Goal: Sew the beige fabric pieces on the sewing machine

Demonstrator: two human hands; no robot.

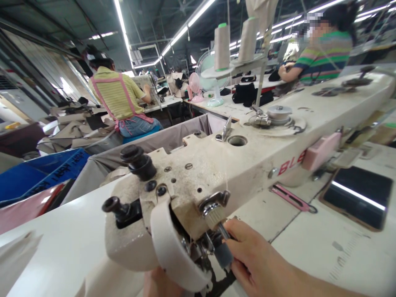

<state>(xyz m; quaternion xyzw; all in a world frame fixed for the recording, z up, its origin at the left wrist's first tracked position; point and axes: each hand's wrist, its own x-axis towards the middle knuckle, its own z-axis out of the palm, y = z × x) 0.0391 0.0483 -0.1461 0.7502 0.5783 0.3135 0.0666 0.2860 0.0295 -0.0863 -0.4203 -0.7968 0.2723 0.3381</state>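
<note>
A worn cream sewing machine (216,165) fills the middle of the head view, its head end close to me. My right hand (256,264) reaches in from the lower right, fingertips at the small parts under the machine's head near a ribbed knob (212,214). Only a bit of my left hand (161,284) shows at the bottom edge, below the round face cover (173,251); what it holds is hidden. Dark material lies under the needle area.
A phone (359,196) and pink snips (291,197) lie on the white table (324,247) to the right. Two thread cones (222,47) stand behind. A blue crate (40,173) sits left. One person in a yellow striped shirt (119,97) and another in green stripes (324,53) work nearby.
</note>
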